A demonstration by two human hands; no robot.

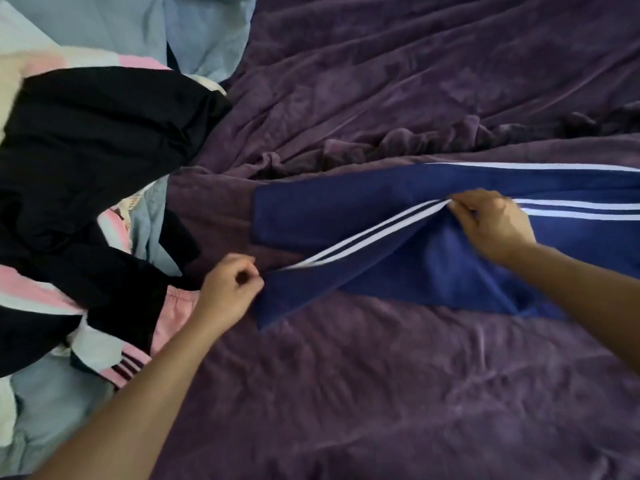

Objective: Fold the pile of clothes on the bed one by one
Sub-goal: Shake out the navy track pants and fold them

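Blue track trousers (408, 258) with white side stripes lie across the purple bedspread (381, 393), legs pointing left. My left hand (230, 292) pinches the hem end of the near leg at its left tip. Further right, my right hand (491, 225) pinches the striped edge of the same leg and lifts it slightly off the other leg. A pile of clothes (86, 202) sits at the left, with a black garment (97, 133) on top.
Pale blue fabric (194, 32) lies at the top left, and pink-and-white striped pieces (128, 365) stick out under the black garment. The bedspread bunches into a ridge (381, 147) behind the trousers.
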